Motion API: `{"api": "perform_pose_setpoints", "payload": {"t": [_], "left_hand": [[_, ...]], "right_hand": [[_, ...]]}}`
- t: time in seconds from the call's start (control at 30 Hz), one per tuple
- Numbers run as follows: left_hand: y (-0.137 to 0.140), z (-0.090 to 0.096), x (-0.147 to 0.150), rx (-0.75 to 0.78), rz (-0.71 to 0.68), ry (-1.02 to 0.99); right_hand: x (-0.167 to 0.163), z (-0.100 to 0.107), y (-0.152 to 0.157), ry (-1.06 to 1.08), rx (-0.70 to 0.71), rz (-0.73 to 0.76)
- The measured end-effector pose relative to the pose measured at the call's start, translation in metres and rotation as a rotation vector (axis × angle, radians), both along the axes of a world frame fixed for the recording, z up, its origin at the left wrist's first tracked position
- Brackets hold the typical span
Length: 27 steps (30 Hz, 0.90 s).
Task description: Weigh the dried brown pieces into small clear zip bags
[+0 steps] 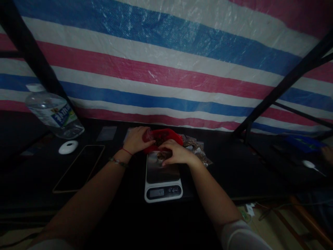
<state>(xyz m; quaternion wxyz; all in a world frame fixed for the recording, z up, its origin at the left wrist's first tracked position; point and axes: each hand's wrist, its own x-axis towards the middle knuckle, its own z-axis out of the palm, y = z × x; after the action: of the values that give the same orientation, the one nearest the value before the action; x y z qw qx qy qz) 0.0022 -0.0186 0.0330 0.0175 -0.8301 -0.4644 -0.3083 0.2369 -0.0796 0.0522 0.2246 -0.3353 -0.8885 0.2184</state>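
Observation:
My left hand (136, 139) is at the left side of a red bowl (171, 134), its thumb and fingers around what looks like a crinkled clear plastic bag (148, 134). Small dark brown pieces (159, 139) lie in the bowl. My right hand (177, 152) reaches over the steel plate of a white digital scale (162, 174), thumb and forefinger apart. Between these fingertips a small brown clump (161, 156) appears to rest on the plate. Digits show on the scale's display, too blurred to read surely. Several filled clear bags (199, 151) lie right of the bowl.
On the black table (223, 173), a water bottle (54, 113), a white oval case (68, 147), a phone (79, 169) and a flat clear bag (107, 133) are to the left. A striped sheet (166, 73) hangs behind, between dark metal posts. Another person's hand (328, 152) shows far right.

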Motion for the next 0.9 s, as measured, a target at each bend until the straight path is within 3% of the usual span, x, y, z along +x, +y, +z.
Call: {"api": "perform_pose_setpoints", "payload": {"t": [0.13,0.27,0.37,0.53,0.67,0.77,0.9], "left_hand": [[-0.002,0.002,0.000,-0.004,-0.028,-0.037],[-0.012,0.009,0.002,0.024,-0.099,-0.083],[-0.019,0.012,0.008,0.004,-0.187,-0.069],[-0.025,0.006,0.021,-0.019,-0.228,-0.089],[-0.027,0.003,0.025,-0.038,-0.209,-0.152],[-0.029,0.002,0.028,-0.056,-0.214,-0.169],[-0.031,0.001,0.031,-0.082,-0.217,-0.186]], "right_hand": [[-0.005,-0.004,-0.001,0.032,-0.034,-0.028],[-0.005,-0.012,0.006,0.353,-0.163,-0.164],[-0.003,-0.014,0.011,0.546,-0.122,-0.224],[-0.003,-0.014,0.012,0.511,0.091,-0.315],[-0.007,-0.020,0.010,0.583,-0.036,-0.388],[-0.008,-0.018,0.009,0.550,-0.026,-0.340],[-0.007,-0.009,0.005,0.446,0.163,-0.268]]}}
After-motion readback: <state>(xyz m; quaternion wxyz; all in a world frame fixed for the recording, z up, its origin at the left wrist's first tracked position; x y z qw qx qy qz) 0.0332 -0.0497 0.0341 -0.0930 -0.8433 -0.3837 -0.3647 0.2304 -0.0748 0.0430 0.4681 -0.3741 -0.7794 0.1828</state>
